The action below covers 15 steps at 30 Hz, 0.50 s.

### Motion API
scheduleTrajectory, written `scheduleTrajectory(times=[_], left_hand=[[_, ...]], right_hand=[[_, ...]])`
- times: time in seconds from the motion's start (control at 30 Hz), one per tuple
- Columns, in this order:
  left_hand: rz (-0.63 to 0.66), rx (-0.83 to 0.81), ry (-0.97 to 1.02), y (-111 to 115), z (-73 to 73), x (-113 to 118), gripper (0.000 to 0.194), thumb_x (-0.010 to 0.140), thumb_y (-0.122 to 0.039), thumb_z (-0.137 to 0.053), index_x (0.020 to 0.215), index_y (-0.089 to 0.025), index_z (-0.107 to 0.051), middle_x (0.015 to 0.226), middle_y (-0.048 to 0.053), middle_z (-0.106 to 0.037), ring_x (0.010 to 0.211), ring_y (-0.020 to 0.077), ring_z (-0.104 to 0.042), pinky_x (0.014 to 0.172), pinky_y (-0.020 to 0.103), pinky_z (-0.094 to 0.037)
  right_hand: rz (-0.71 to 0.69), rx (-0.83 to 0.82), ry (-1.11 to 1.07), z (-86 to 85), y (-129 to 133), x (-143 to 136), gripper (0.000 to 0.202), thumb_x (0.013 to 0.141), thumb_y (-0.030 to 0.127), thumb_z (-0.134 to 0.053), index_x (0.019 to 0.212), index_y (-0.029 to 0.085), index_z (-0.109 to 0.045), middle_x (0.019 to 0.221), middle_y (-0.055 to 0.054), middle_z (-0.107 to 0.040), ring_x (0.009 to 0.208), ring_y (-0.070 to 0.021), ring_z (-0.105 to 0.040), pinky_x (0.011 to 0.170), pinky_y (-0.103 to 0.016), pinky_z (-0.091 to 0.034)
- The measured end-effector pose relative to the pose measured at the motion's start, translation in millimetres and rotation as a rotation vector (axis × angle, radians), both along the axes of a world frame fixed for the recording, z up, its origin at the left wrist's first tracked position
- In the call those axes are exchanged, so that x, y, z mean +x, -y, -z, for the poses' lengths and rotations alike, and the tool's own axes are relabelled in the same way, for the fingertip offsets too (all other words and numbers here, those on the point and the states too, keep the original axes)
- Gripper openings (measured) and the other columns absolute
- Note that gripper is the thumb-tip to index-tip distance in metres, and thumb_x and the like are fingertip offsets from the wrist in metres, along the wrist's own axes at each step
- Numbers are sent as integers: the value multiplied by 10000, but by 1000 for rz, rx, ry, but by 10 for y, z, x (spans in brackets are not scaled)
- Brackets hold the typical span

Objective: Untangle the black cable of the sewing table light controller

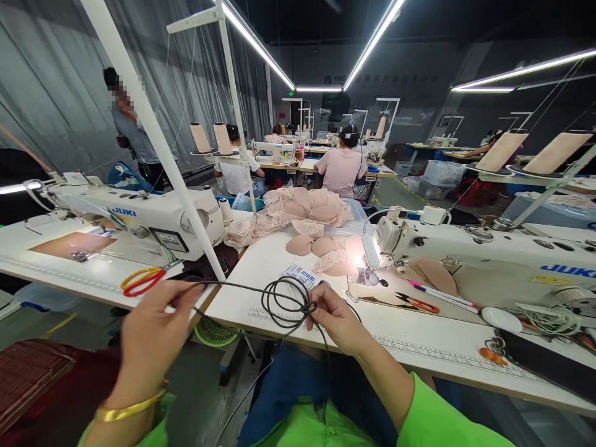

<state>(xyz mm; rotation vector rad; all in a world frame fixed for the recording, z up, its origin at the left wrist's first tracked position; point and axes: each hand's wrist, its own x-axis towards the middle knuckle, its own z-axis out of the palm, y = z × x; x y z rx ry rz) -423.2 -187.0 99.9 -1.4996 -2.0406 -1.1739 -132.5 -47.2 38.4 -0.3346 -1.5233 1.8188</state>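
Green top (321, 428) nearest, hands (156, 329) (342, 320) pinching looped black cord (308, 306), white table (256, 261) beyond

- A sewing workshop, this, and in full swing: white JUKI sewing machines (153, 211) to the left and right!
- Up they stand, fat cones of beige thread (500, 151) on white stands (232, 81).
- Look at the desk (261, 267), a ruler scale (437, 355) running along its front edge, with beige lace and moulded cups (302, 208) heaped towards the back.
- Scissors (159, 275) over here, orange-handled snips (414, 302) over there!
- Farther back, a seated person in pink (342, 166) among more machines, strip lights (375, 41) blazing overhead.
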Motion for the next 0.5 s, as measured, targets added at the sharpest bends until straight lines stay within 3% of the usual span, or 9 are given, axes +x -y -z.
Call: scheduleTrajectory(times=[0.07, 0.1, 0.17, 0.23, 0.33, 0.4, 0.47, 0.5], left_hand=[[-106, -58, -24, 115, -24, -121, 168, 958, -364, -666, 1046, -224, -699, 918, 14, -705, 800, 246, -670, 666, 353, -526], [-87, -79, -89, 151, -34, -95, 230, 957, -365, -663, 1134, -220, -688, 1011, 43, -714, 897, 283, -684, 722, 382, -545], [77, -77, -255, 162, -40, 114, 375, 971, -347, -649, 1320, -214, -622, 1240, 114, -679, 1148, 346, -638, 910, 461, -542], [321, -52, -339, 94, -27, 437, 389, 1000, -291, -627, 1382, -234, -582, 1310, 126, -651, 1218, 321, -608, 1005, 472, -512], [546, -78, -354, -82, 5, 834, 219, 1018, -147, -557, 1186, -241, -660, 1101, 71, -712, 995, 232, -649, 875, 378, -534], [594, -62, -329, -165, 7, 892, 225, 1015, -97, -508, 1069, -228, -682, 930, 45, -698, 841, 196, -626, 759, 321, -526], [526, -4, -279, -159, -13, 737, 226, 1013, -102, -506, 1040, -229, -692, 862, 29, -670, 786, 180, -618, 717, 294, -518], [419, 41, -242, -114, -24, 587, 185, 1014, -135, -537, 1042, -229, -694, 858, 22, -664, 778, 178, -623, 716, 293, -516]], right_hand=[[-3, 6, -6, 14, -16, -22, 418, 904, 557, -776, 886, 230, -517, 855, 35, -533, 677, -119, -608, 700, -301, -516], [-14, 15, -6, 12, -10, -52, 411, 908, 557, -771, 890, 231, -521, 850, 33, -539, 686, -123, -610, 701, -303, -518], [-47, 35, 7, -14, 30, -131, 396, 917, 560, -758, 900, 235, -532, 833, 29, -550, 705, -135, -605, 712, -308, -519], [-88, 57, 34, -53, 89, -203, 391, 920, 571, -748, 912, 237, -544, 824, 21, -563, 718, -144, -588, 706, -305, -505], [-124, 110, 70, -89, 154, -235, 367, 941, 565, -722, 927, 233, -566, 828, 9, -564, 720, -144, -535, 653, -279, -448], [-92, 145, 78, -81, 150, -191, 336, 953, 534, -723, 929, 228, -585, 832, 10, -546, 730, -139, -500, 658, -270, -425], [-55, 135, 55, -51, 105, -104, 326, 944, 510, -746, 914, 226, -589, 835, 15, -530, 740, -135, -491, 694, -274, -443], [-39, 108, 24, -33, 72, -54, 334, 931, 509, -762, 902, 227, -584, 839, 17, -524, 737, -133, -495, 701, -277, -457]])
